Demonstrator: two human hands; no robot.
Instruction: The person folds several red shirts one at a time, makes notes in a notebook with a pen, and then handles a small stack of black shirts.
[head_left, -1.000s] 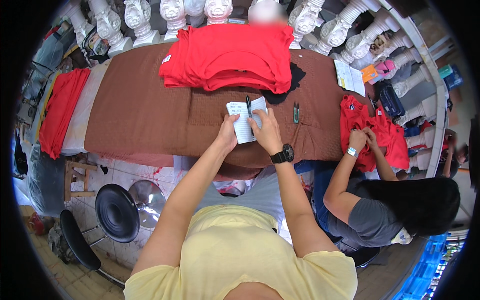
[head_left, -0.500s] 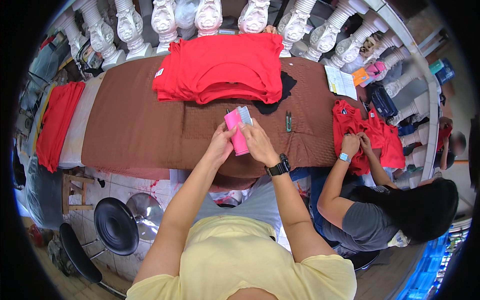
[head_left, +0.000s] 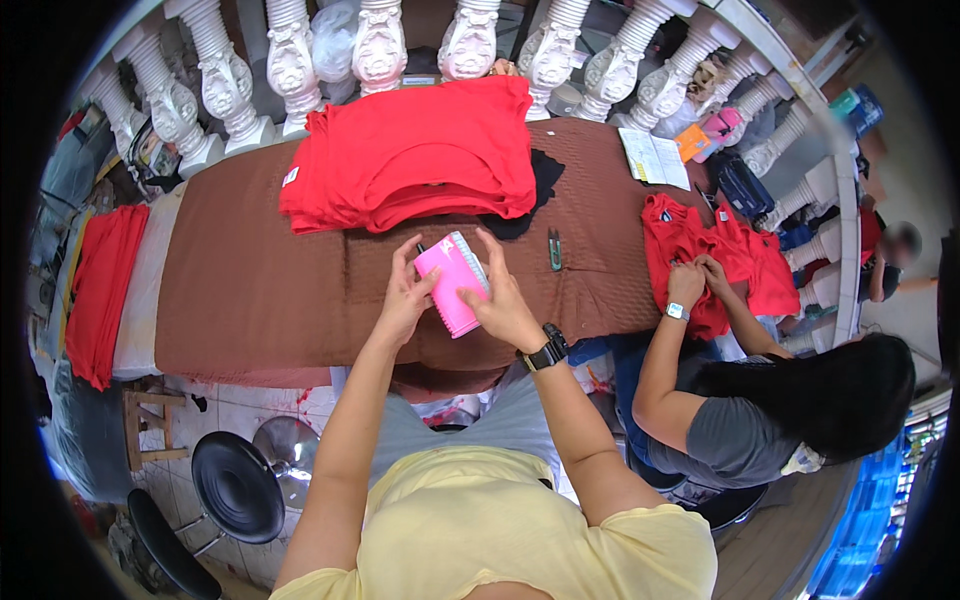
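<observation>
A small pink spiral notebook [head_left: 452,285] is held over the brown padded cover, with its page edges showing along the right side. My left hand [head_left: 400,302] grips its left edge, thumb on the cover. My right hand [head_left: 508,308] holds the opposite side, thumb pressed on the front and index finger stretched up. The dark tip of what looks like a pen [head_left: 421,247] sticks out by my left fingers. Just beyond my hands lies a stack of red shirts [head_left: 410,150], with a black cloth [head_left: 540,190] partly under it. Green thread snips [head_left: 555,250] lie to the right.
On the right, a seated co-worker [head_left: 740,430] handles a red garment [head_left: 740,270]. An open booklet [head_left: 653,157] and a dark pouch [head_left: 742,185] lie at the back right. More red cloth [head_left: 105,290] hangs at the left end. White balusters [head_left: 380,50] line the back; a black stool [head_left: 237,485] stands lower left.
The notebook's pink cover now faces up more fully, with less of the pale pages showing. My right index finger has lifted away from it. The whole view has shifted slightly.
</observation>
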